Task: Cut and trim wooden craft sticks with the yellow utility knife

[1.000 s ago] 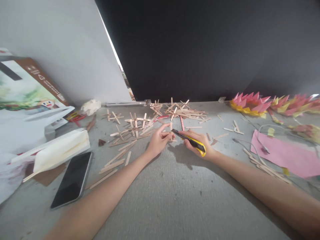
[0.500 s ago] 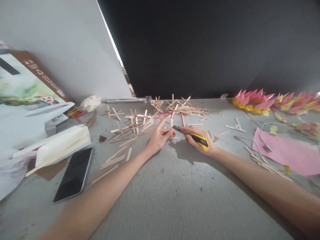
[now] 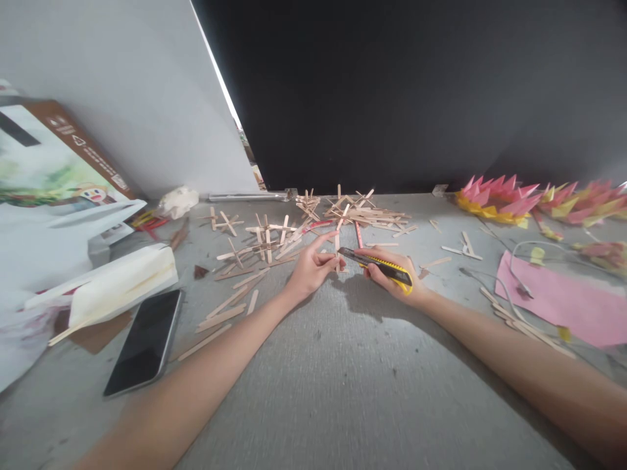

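Note:
My right hand (image 3: 394, 277) is wrapped round a yellow-and-black utility knife (image 3: 389, 269), its tip pointing left. Between my left thumb and fingers is an upright wooden craft stick (image 3: 337, 245), close to the knife's tip; whether the blade touches it I cannot tell. My left hand (image 3: 311, 267) is closed on the stick low down, with the index finger stretched along toward its upper part. Just beyond the hands lie loose craft sticks (image 3: 377, 215) and several crossed stick pieces (image 3: 267, 238). A red-and-white strip (image 3: 359, 234) lies behind the knife.
At the left are a phone (image 3: 144, 343), a cream paper packet (image 3: 125, 287) and a plastic bag (image 3: 44, 248). Pink-and-yellow paper flowers (image 3: 499, 199), a pink sheet (image 3: 563, 297) and a cable (image 3: 509, 303) lie at the right. A dark panel (image 3: 392, 98) rises behind the grey surface.
My left index finger has straightened slightly toward the stick. The knife and my right hand have shifted a touch to the right; otherwise the scene looks the same.

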### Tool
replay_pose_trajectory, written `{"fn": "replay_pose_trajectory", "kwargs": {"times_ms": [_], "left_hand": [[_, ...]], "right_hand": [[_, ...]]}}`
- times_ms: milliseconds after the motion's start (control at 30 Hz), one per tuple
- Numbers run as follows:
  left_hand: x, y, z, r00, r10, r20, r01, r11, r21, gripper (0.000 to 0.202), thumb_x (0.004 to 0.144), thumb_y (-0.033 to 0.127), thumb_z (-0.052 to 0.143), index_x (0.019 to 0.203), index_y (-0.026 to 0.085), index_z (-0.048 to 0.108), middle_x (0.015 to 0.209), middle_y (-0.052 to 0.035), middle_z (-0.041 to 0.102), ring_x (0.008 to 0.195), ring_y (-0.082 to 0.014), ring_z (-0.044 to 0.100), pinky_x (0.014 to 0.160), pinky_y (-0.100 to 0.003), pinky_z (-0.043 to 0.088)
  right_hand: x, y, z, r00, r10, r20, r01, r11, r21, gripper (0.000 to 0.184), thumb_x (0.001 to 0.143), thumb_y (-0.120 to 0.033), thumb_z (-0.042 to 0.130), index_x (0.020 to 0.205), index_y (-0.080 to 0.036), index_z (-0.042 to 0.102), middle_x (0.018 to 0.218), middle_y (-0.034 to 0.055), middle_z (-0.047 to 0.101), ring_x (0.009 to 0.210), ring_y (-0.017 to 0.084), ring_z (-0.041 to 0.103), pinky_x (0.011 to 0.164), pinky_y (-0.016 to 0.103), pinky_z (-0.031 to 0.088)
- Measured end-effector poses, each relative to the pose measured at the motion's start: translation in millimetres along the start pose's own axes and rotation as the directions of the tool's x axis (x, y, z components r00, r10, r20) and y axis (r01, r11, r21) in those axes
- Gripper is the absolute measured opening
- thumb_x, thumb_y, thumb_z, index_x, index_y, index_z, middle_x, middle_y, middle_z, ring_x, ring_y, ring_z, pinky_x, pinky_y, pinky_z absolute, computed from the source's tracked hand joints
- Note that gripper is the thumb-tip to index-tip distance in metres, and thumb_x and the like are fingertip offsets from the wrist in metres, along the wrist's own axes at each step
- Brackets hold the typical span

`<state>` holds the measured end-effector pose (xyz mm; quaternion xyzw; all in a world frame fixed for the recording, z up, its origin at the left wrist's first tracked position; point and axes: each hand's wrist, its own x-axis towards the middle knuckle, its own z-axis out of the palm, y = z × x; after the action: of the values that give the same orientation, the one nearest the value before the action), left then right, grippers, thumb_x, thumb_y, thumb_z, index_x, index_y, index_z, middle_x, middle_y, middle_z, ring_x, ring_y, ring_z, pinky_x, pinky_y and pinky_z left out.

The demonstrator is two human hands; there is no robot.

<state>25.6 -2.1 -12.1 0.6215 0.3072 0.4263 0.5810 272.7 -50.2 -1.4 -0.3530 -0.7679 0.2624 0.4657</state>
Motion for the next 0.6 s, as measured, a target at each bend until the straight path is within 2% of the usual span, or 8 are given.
{"fn": "replay_pose_trajectory", "kwargs": {"times_ms": [300, 600], "left_hand": [[1.9, -0.3, -0.8, 0.999, -0.033, 0.003, 0.033, 0.995, -0.095, 0.087, 0.090, 0.044, 0.089, 0.160, 0.017, 0.045, 0.085, -0.0046, 0.080, 0.075, -0.0161, 0.073, 0.085, -0.031, 0.056], [1.6, 2.8, -2.4, 0.999, -0.052, 0.006, 0.052, 0.993, -0.104, 0.088, 0.089, 0.044, 0.089, 0.160, 0.019, 0.045, 0.085, -0.0039, 0.080, 0.076, -0.0162, 0.074, 0.085, -0.030, 0.054]], "right_hand": [[-1.9, 5.4, -2.7, 0.996, 0.088, 0.021, -0.090, 0.992, 0.089, 0.041, 0.111, -0.049, 0.057, 0.137, -0.023, 0.075, 0.090, 0.0057, 0.074, 0.077, 0.018, 0.071, 0.076, 0.032, 0.058], [-0.3, 10.8, -4.1, 0.989, 0.150, 0.014, -0.151, 0.982, 0.116, 0.041, 0.111, -0.049, 0.057, 0.138, -0.025, 0.075, 0.085, 0.0034, 0.077, 0.079, 0.019, 0.073, 0.083, 0.033, 0.059]]}}
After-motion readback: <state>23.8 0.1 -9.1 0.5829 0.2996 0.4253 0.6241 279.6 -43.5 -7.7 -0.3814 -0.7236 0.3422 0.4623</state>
